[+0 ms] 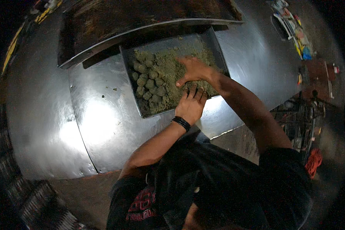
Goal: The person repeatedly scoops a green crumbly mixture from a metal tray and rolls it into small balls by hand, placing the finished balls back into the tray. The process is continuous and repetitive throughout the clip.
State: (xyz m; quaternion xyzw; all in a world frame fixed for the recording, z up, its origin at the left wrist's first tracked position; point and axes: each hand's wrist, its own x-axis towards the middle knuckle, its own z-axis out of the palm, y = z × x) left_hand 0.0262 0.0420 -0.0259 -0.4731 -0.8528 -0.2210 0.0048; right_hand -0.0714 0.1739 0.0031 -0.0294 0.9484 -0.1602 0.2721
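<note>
A rectangular metal tray lies before me, its right part filled with a loose, crumbly greenish-brown mixture. Several rounded balls of what looks like the same stuff sit together at the tray's left side. My left hand, with black bands at the wrist, reaches over the near edge, and its fingertips touch the mixture; whether they grip any is hidden. My right hand is over the mixture just beyond the left one, fingers and thumb spread, holding nothing that shows.
A sheet-metal table with a seam carries the tray. Behind the tray stands a large dark metal pan or box with a raised rim. Assorted items lie at the table's far right; a red bundle hangs lower right.
</note>
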